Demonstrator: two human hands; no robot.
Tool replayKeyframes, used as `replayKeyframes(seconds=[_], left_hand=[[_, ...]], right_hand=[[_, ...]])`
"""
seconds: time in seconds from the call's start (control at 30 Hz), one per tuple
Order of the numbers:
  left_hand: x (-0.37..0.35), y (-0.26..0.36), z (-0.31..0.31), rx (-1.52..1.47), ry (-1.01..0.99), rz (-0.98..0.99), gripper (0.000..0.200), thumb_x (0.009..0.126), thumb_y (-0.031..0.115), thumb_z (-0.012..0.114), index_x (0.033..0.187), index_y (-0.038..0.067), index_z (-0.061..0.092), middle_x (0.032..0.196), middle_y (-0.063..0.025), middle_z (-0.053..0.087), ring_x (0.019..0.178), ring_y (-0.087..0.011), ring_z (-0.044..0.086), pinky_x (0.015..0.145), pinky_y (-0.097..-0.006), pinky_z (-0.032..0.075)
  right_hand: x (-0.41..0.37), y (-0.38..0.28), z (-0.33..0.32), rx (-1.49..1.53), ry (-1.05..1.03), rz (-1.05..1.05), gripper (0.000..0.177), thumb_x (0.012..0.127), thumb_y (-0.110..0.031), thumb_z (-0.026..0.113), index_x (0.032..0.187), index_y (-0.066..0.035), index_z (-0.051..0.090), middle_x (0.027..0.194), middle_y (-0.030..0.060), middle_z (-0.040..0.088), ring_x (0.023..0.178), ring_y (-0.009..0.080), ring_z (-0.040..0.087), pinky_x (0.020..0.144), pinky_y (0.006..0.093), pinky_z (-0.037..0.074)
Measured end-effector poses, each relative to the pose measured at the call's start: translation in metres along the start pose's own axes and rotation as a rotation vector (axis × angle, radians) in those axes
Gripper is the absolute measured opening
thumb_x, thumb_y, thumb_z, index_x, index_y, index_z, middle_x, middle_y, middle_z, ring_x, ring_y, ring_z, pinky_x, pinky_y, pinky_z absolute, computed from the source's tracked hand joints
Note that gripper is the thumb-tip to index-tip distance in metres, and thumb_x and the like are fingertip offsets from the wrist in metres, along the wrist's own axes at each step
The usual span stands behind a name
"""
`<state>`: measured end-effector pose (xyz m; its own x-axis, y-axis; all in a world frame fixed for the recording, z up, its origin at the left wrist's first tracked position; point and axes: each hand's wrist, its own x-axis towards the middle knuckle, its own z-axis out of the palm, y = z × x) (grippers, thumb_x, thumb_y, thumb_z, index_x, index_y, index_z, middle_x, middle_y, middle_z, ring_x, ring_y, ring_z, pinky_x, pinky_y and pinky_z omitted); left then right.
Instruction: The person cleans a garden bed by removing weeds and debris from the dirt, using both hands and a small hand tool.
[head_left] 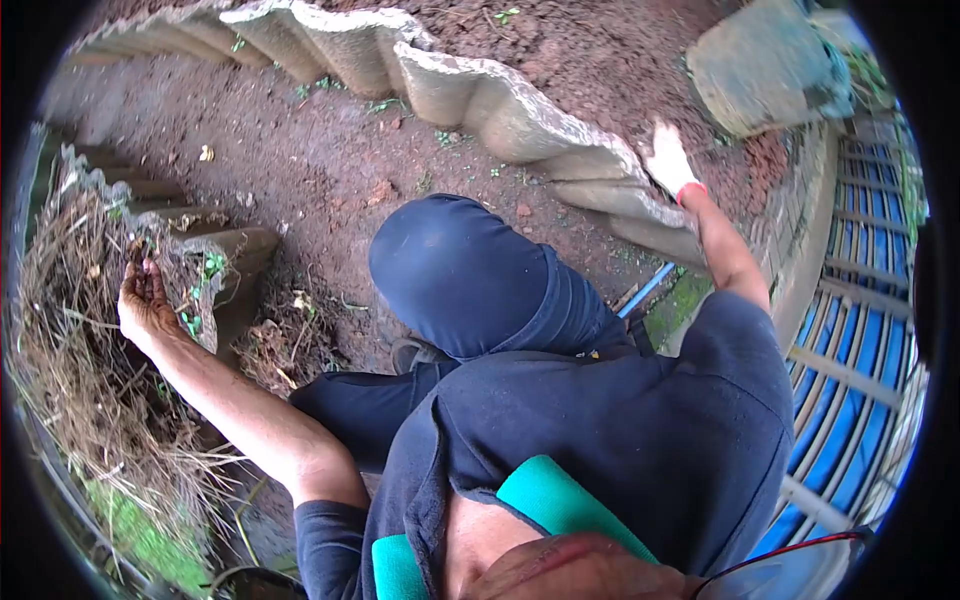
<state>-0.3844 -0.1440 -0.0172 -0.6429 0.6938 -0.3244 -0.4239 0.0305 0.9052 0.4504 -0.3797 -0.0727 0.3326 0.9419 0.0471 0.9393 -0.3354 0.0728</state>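
Note:
My left hand [148,305], bare and dirt-stained, is at the left above a bed of dry straw [75,330], beside a wavy corrugated sheet edge [240,260]. Its fingers are curled together; a dark bit shows at their tips, too small to make out. My right hand [668,160] wears a white glove with a red cuff. It rests with fingers stretched out on the reddish soil [590,60] at the rim of the far corrugated edging [500,105]. Nothing shows in its grasp.
A dirty bucket [765,70] lies tilted on the soil at the upper right. A bare earth path [300,150] runs between the two beds. Blue sheeting with slats [850,330] lines the right side. A blue pipe [647,290] lies near my knee.

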Motion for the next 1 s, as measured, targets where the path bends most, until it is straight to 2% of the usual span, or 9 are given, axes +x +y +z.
replayKeyframes(seconds=[0.03,0.13,0.27,0.33,0.43,0.53,0.7,0.9,1.0], left_hand=[[-0.004,0.003,-0.003,0.052,0.051,0.021,0.029,0.096,0.000,0.054,0.118,-0.018,0.056,0.109,-0.0272,0.061,0.094,-0.0348,0.067,0.084,-0.0388,0.064],[-0.015,-0.001,-0.002,0.214,0.067,0.032,0.029,0.097,0.002,0.053,0.118,-0.017,0.056,0.106,-0.0263,0.063,0.092,-0.0334,0.068,0.085,-0.0380,0.064],[-0.067,-0.012,-0.010,0.718,-0.220,0.070,0.032,0.099,0.025,0.058,0.122,0.003,0.066,0.113,-0.0166,0.069,0.089,-0.0258,0.070,0.079,-0.0384,0.063],[-0.064,-0.021,-0.040,0.995,-0.223,0.068,0.035,0.094,0.042,0.065,0.103,0.010,0.075,0.096,-0.0130,0.073,0.075,-0.0185,0.068,0.068,-0.0317,0.060],[-0.100,-0.024,-0.056,1.423,-0.073,0.124,0.042,0.093,0.045,0.066,0.081,0.006,0.075,0.064,-0.0039,0.063,0.051,-0.0100,0.049,0.047,-0.0230,0.036],[-0.072,-0.067,-0.147,1.097,-0.100,0.123,0.041,0.090,0.044,0.071,0.097,0.004,0.074,0.068,-0.0044,0.063,0.051,-0.0090,0.052,0.045,-0.0255,0.038],[-0.144,-0.057,-0.173,0.939,-0.060,0.062,0.042,0.091,0.033,0.072,0.111,-0.003,0.069,0.077,-0.0051,0.066,0.062,-0.0092,0.058,0.057,-0.0226,0.049],[-0.155,-0.066,-0.242,0.862,-0.015,0.005,0.036,0.092,0.027,0.071,0.113,-0.003,0.068,0.084,-0.0080,0.068,0.070,-0.0117,0.063,0.060,-0.0230,0.053],[-0.161,-0.077,-0.262,0.806,0.099,0.004,0.036,0.092,0.026,0.071,0.112,-0.003,0.068,0.086,-0.0093,0.069,0.070,-0.0131,0.064,0.061,-0.0248,0.055]], right_hand=[[-0.002,-0.002,-0.014,0.050,-0.120,0.009,0.073,0.092,-0.030,0.058,0.152,-0.004,0.024,0.148,0.0379,0.028,0.134,0.0529,0.035,0.115,0.0489,0.031],[0.013,-0.014,-0.058,0.073,-0.465,0.088,0.090,0.087,-0.046,0.063,0.154,-0.004,0.020,0.149,0.0370,0.029,0.134,0.0493,0.040,0.114,0.0435,0.033],[0.049,-0.094,-0.174,-0.246,-0.636,-0.142,0.065,0.083,-0.041,0.066,0.135,-0.004,0.054,0.129,0.0309,0.054,0.116,0.0406,0.059,0.099,0.0444,0.047],[0.068,-0.137,-0.214,-0.293,-0.573,-0.160,0.042,0.085,-0.038,0.066,0.112,-0.006,0.067,0.103,0.0211,0.066,0.100,0.0346,0.066,0.087,0.0434,0.053],[0.086,-0.180,-0.207,-0.140,0.099,-0.524,0.024,0.089,-0.026,0.065,0.103,-0.006,0.069,0.105,0.0118,0.068,0.096,0.0293,0.066,0.084,0.0390,0.053],[0.099,-0.250,-0.215,0.037,0.335,-0.597,0.033,0.075,-0.029,0.073,0.095,-0.003,0.069,0.085,0.0182,0.065,0.085,0.0366,0.063,0.077,0.0447,0.051],[0.116,-0.291,-0.206,-0.145,0.302,-0.640,0.035,0.079,-0.038,0.067,0.071,-0.004,0.070,0.084,0.0183,0.063,0.086,0.0356,0.062,0.074,0.0478,0.050],[0.106,-0.258,-0.236,0.135,0.433,-0.575,0.028,0.077,-0.029,0.072,0.073,-0.002,0.067,0.081,0.0165,0.062,0.081,0.0358,0.062,0.072,0.0442,0.051],[0.075,-0.196,-0.257,0.080,0.578,-0.604,0.026,0.086,-0.028,0.072,0.102,-0.008,0.071,0.103,0.0126,0.070,0.093,0.0300,0.068,0.082,0.0372,0.053]])
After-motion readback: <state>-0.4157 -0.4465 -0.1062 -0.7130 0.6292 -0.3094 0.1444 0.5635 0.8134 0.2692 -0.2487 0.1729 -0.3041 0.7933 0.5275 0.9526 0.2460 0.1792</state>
